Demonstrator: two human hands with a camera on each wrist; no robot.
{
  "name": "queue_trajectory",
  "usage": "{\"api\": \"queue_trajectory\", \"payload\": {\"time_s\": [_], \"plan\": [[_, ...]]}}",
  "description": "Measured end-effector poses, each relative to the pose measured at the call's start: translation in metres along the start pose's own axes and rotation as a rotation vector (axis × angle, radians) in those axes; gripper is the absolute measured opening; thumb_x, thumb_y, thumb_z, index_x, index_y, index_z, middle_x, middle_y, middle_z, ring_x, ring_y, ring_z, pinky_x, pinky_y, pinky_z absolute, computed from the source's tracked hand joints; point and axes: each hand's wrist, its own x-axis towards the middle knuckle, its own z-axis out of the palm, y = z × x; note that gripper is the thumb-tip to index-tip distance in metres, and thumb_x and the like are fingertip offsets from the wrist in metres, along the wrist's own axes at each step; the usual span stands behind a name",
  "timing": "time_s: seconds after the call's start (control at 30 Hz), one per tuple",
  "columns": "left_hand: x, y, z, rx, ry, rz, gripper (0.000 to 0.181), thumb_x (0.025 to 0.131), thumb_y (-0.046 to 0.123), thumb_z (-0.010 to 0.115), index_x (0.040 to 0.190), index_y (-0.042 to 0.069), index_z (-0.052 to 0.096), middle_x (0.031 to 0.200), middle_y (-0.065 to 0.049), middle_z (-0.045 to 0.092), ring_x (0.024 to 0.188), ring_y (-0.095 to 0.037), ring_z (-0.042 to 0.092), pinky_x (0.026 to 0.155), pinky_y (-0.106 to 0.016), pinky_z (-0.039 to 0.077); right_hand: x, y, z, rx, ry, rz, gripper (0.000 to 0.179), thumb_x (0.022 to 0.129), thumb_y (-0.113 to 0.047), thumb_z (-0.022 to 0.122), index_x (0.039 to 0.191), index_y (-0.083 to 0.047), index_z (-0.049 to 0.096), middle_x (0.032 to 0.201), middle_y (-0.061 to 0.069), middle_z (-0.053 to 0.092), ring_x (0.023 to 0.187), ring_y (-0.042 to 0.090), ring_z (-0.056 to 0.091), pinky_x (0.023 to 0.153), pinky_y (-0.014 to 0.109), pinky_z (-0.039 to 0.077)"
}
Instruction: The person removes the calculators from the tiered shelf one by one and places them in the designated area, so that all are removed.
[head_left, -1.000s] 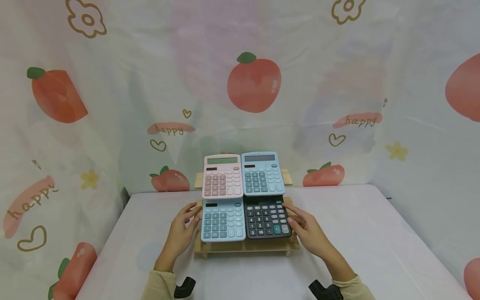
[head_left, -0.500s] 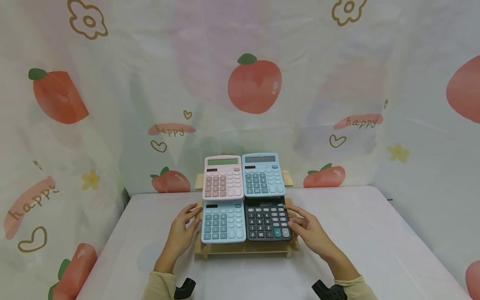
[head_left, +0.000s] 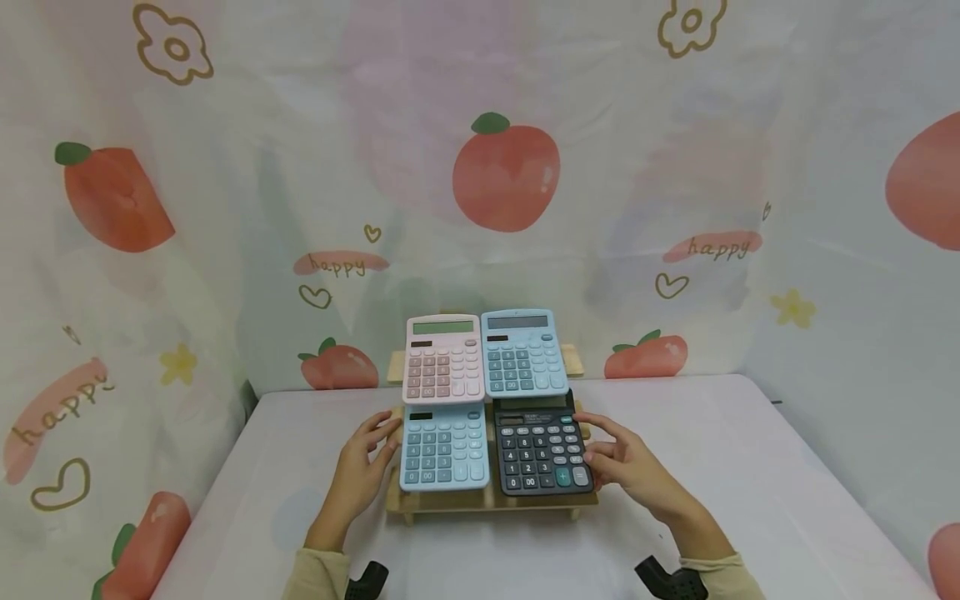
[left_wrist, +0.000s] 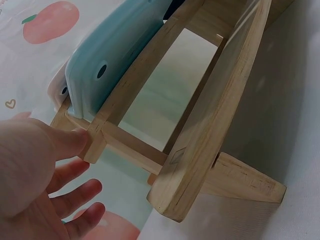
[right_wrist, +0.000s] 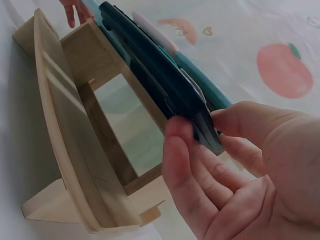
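Note:
A tiered wooden rack [head_left: 487, 502] bears two rows of calculators. My right hand [head_left: 637, 473] pinches the black calculator [head_left: 542, 457] by its right edge. In the right wrist view that black calculator [right_wrist: 155, 67] is edge-on between thumb and fingers, lifted off the lower ledge. My left hand [head_left: 356, 477] steadies the rack's left side. In the left wrist view, thumb and index finger pinch the end of a wooden bar [left_wrist: 95, 145]. A blue calculator [head_left: 445, 450] leans on the lower tier, left of the black one.
On the upper tier stand a pink calculator [head_left: 442, 367] and another blue calculator [head_left: 525, 358]. Both overlap the tops of the lower ones. A white table [head_left: 750, 467] lies under the rack, with a fruit-print cloth wall [head_left: 570, 267] behind.
The black calculator has come forward and slightly right with my right hand, so its display strip shows and a gap parts it from the blue one. My left hand stays at the rack.

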Motion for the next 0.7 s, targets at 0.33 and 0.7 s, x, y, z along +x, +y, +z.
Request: {"api": "queue_trajectory", "payload": {"time_s": [0.33,0.7], "plan": [[0.001,0.002,0.000,-0.012,-0.014,-0.042,0.038,0.100,0.009,0.062,0.137,0.003,0.062,0.153,-0.016,0.050,0.143,-0.039,0.047,0.106,-0.058,0.048,-0.004,0.001,-0.013,0.094,-0.095,-0.031,0.062,0.103,-0.007,0.055,0.155,0.000,0.021,0.104,-0.002,0.074,0.083,0.010,0.072,0.063,0.028,0.060],[0.000,0.001,-0.001,-0.013,-0.009,-0.031,0.038,0.100,0.008,0.062,0.137,0.003,0.062,0.153,-0.017,0.050,0.142,-0.039,0.047,0.105,-0.058,0.048,-0.006,0.000,-0.017,0.094,-0.128,-0.024,0.065,0.103,-0.006,0.054,0.157,-0.001,0.018,0.119,-0.003,0.071,0.087,0.011,0.072,0.061,0.025,0.058]]}}
